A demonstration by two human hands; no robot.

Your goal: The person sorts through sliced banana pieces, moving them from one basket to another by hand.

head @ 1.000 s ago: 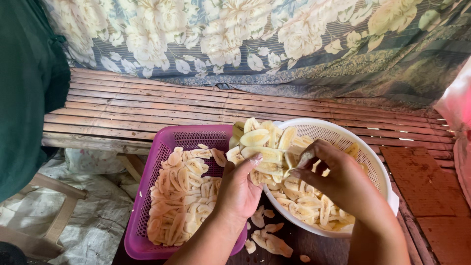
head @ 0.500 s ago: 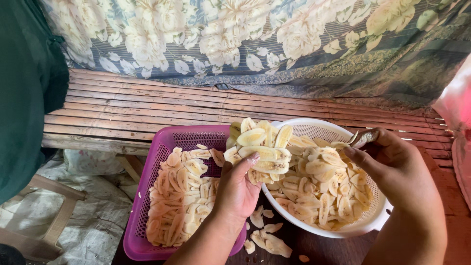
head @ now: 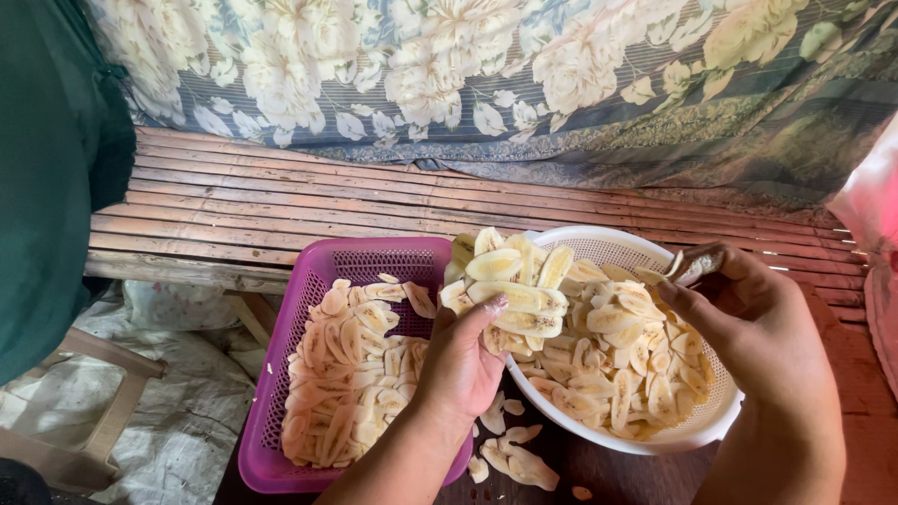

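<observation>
From the head camera, your left hand is closed around a fanned stack of sliced banana pieces, held up over the near-left rim of the white colander. Your right hand curls over the colander's far-right rim, fingers pinched on what looks like a thin slice or peel; exactly what it grips is hard to tell. More slices fill the colander, and a flatter layer lies in the purple basket just left of it. A few loose slices lie on the dark surface below the colander's near rim.

Against the earlier pictures: a second ago your right hand was down among the slices in the colander; it has since drawn back to the rim, uncovering the heap. Your left hand has kept its stack in nearly the same place, between basket and colander. The slatted bench and floral cloth behind the colander are unchanged.
</observation>
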